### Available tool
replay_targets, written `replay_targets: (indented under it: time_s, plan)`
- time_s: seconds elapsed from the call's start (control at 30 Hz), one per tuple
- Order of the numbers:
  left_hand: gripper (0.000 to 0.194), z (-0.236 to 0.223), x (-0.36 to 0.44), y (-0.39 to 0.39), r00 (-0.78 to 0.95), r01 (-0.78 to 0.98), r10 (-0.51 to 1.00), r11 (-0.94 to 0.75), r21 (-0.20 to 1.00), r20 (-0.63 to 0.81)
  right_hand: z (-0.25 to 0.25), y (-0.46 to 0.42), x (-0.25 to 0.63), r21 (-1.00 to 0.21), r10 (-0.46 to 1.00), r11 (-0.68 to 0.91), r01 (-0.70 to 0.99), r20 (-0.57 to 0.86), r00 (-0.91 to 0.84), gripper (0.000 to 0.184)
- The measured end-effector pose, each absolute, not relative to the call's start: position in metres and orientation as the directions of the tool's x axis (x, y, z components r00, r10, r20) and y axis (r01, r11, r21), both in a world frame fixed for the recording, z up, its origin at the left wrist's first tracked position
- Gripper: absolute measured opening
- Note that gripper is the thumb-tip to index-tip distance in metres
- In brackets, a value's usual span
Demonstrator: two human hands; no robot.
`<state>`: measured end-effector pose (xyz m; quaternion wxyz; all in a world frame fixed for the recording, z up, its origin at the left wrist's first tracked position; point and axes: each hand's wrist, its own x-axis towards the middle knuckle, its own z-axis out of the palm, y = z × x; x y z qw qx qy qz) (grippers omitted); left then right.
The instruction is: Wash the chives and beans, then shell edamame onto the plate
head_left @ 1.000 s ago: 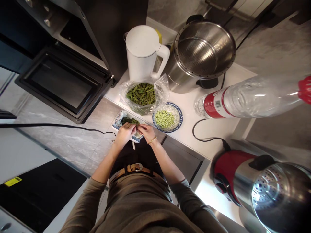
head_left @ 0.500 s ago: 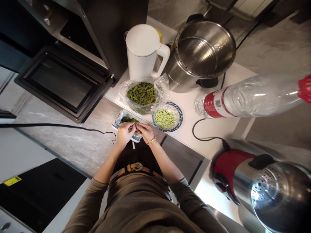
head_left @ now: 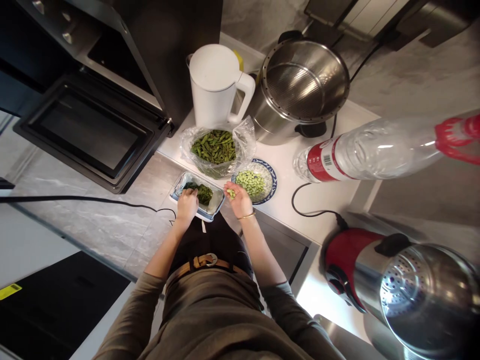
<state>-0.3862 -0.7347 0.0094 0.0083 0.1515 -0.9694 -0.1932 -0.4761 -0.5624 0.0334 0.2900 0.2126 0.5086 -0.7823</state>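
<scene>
My right hand (head_left: 242,204) is turned palm up with a few shelled green soybeans (head_left: 231,193) in its curled fingers. It is beside the left rim of a blue-and-white plate (head_left: 275,181), where a pile of shelled soybeans (head_left: 250,184) lies. My left hand (head_left: 187,205) reaches over the near left side of a small lined bin (head_left: 216,204). Its fingers curl down above the green empty pods (head_left: 203,194) inside; whether they pinch anything is hidden. Behind the bin, a clear plastic bag (head_left: 245,134) stands open, full of edamame pods (head_left: 215,146).
A white jug (head_left: 210,100) and a steel pot (head_left: 273,122) stand at the back. To the right are a large clear bottle (head_left: 375,152) and a red-and-steel cooker (head_left: 348,262). An open oven door (head_left: 93,130) juts out at left. A black cord (head_left: 93,198) crosses the left side.
My hands were together over the bin and have parted. The right has moved right to the plate's edge, turning up with beans; the left has moved slightly left, down to the bin.
</scene>
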Motion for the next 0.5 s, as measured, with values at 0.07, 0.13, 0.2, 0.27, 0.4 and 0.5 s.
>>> replay_targets:
  time_s: [0.07,0.13,0.2,0.27,0.4,0.5]
  plan:
    - [0.029,0.005,-0.387,-0.733,-0.946,-0.321,-0.314,0.882,0.345,-0.079,0.03,-0.549,-0.486,-0.788,-0.077,-0.29,0.544,-0.547,-0.833,0.026]
    - [0.029,0.008,-0.393,-0.73,-0.947,-0.318,-0.315,0.88,0.352,-0.066,0.025,-0.538,-0.492,-0.866,0.033,-0.23,0.445,-0.464,-0.885,0.028]
    - [0.03,0.017,-0.407,-0.728,-0.961,-0.26,-0.277,0.877,0.404,-0.018,0.021,-0.531,-0.495,-0.907,0.074,-0.167,0.387,-0.403,-0.912,0.032]
    - [0.032,0.028,-0.428,-0.729,-0.97,-0.189,-0.238,0.872,0.451,0.053,0.019,-0.528,-0.494,-0.928,0.075,-0.113,0.354,-0.363,-0.929,0.036]
    - [0.031,0.044,-0.488,-0.737,-0.953,-0.21,-0.277,0.896,0.392,0.121,0.02,-0.533,-0.489,-0.949,0.049,-0.068,0.308,-0.311,-0.949,0.035]
    - [0.031,0.046,-0.53,-0.746,-0.927,-0.368,-0.374,0.893,0.258,-0.029,0.022,-0.543,-0.484,-0.952,0.017,-0.095,0.29,-0.292,-0.956,0.028]
